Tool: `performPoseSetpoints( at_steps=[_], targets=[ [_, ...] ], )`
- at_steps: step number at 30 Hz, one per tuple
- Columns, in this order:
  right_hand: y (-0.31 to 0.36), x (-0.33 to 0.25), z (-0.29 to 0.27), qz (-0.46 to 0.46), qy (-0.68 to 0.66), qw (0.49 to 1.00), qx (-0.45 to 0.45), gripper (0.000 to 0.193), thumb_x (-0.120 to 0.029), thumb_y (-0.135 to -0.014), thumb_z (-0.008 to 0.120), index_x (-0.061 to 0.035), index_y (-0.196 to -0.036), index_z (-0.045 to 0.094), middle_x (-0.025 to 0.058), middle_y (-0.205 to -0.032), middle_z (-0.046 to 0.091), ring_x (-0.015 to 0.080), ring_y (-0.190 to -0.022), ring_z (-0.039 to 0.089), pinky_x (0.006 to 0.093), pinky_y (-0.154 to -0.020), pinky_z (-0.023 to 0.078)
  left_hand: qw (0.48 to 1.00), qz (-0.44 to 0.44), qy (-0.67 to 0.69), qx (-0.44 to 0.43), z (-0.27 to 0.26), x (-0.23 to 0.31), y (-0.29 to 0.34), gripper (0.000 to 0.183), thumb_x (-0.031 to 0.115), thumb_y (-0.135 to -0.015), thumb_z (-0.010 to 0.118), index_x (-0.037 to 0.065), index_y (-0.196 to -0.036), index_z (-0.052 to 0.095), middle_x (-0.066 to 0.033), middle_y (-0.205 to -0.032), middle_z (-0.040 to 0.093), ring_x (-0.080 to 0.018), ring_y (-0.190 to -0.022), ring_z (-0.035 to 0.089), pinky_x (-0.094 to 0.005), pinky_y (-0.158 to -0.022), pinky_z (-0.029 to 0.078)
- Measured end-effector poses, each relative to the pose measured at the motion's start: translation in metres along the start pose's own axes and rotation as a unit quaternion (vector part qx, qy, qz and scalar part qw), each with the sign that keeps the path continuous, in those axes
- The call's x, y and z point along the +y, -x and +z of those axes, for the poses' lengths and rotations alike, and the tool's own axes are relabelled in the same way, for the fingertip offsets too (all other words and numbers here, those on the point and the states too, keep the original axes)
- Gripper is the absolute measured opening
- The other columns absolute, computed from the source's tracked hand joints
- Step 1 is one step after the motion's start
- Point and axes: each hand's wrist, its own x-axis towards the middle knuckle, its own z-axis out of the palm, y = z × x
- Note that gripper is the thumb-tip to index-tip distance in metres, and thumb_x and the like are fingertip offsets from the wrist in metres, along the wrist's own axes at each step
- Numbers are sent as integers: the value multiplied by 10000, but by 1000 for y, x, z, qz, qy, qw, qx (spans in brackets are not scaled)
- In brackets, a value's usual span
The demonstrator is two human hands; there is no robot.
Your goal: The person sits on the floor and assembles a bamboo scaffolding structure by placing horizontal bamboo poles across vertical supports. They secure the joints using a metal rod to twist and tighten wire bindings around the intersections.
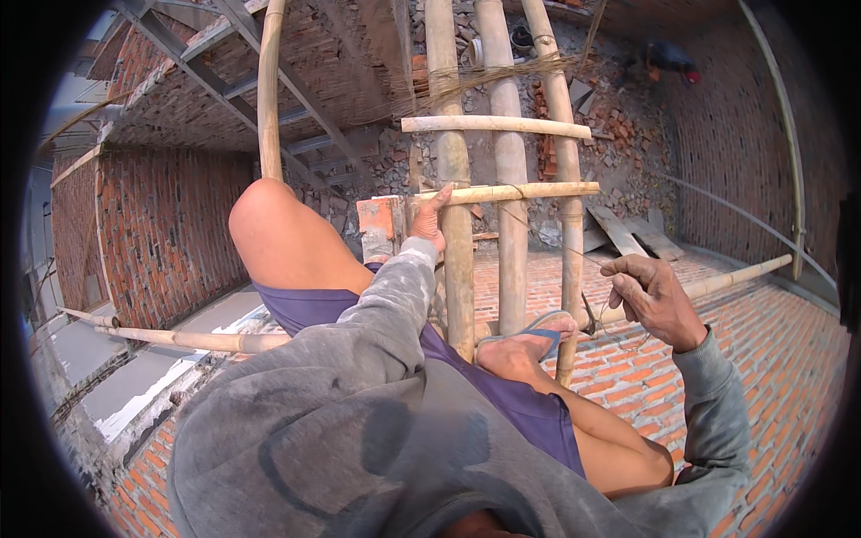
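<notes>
My left hand [429,222] is closed round the left end of a split bamboo strip [552,189], thumb along its top. The strip lies across three upright-running bamboo poles [513,260]. Farther up, a second bamboo strip [502,124] crosses the same poles. A thin tie strand [583,257] runs from the strip's middle to my right hand [659,300], which pinches it between thumb and fingers, right of the poles. I cannot tell whether it is wire or twine. Below that hand hangs a dark, thin hooked piece [587,316], close to my sandalled foot.
A bundle of loose strands [502,76] drapes over the poles' far part. Broken bricks [619,125] and planks [619,231] lie far below. A metal ladder [238,81] leans at upper left. Horizontal bamboo poles [206,341] run beside me. Another person [668,58] is at upper right.
</notes>
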Motion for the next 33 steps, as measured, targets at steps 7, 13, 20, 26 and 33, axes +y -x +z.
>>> performPoseSetpoints(
  at_steps=[7, 13, 20, 26, 33],
  targets=[
    [-29, -8, 22, -38, 140, 989, 21, 204, -27, -972, 629, 88, -1092, 748, 171, -888, 753, 233, -683, 737, 328, -605, 559, 996, 21, -5, 84, 2, -4, -4, 573, 390, -766, 936, 59, -1182, 724, -104, -1114, 734, -254, -999, 702, -410, -885, 586],
    [-104, -17, -1, -251, 330, 896, 159, 233, -3, -870, 628, 25, -1046, 778, 220, -898, 755, 403, -775, 728, 475, -704, 559, 996, -2, 17, 85, -6, -10, -6, 629, 385, -739, 955, 47, -1206, 704, -106, -1145, 715, -255, -1044, 672, -431, -927, 560],
    [-245, 3, 37, -191, 494, 846, 69, 120, -73, -768, 649, -42, -858, 722, 229, -835, 714, 418, -838, 717, 530, -754, 568, 998, 8, 23, 59, -15, -13, -14, 570, 336, -768, 942, 81, -1211, 690, -115, -1213, 683, -283, -1124, 651, -476, -998, 546],
    [-358, 72, 110, -152, 378, 912, 57, 160, -170, -820, 697, -47, -910, 744, 227, -905, 745, 426, -913, 722, 514, -809, 573, 997, 16, -3, 75, -14, -11, -10, 639, 371, -780, 934, 59, -1265, 658, -105, -1214, 675, -274, -1162, 637, -468, -997, 550],
    [-398, 101, 108, -97, 303, 944, -91, 212, -192, -834, 728, -4, -909, 791, 201, -925, 776, 366, -853, 746, 449, -744, 588, 995, 2, -100, 8, -12, -8, -7, 753, 539, -813, 854, 69, -1360, 637, -113, -1291, 662, -251, -1202, 619, -417, -1067, 490]
  ],
)
